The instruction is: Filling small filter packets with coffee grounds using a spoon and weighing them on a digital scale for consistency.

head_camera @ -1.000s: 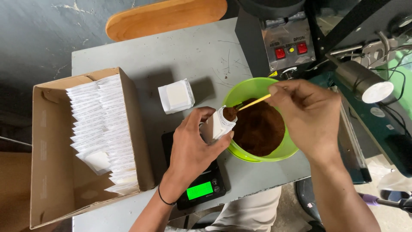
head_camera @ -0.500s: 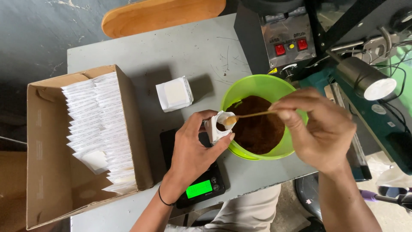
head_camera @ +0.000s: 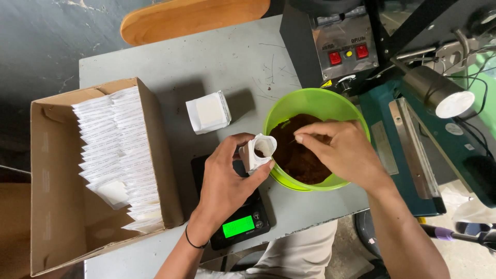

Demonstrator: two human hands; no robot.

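Right hand [head_camera: 343, 155] now lower; sachet [head_camera: 258, 151] open.

Person, seen from above. Left hand [head_camera: 227, 175]: bare, no rings visible; thin black elastic band [head_camera: 192, 243] around the wrist; forearm bare, no sleeve in view. Right hand [head_camera: 341, 152]: bare, no rings or wrist wear visible; forearm bare up to the frame edge. Lower body: light grey-beige fabric garment [head_camera: 299, 253] over the lap, softly creased, partly hidden by the forearms.
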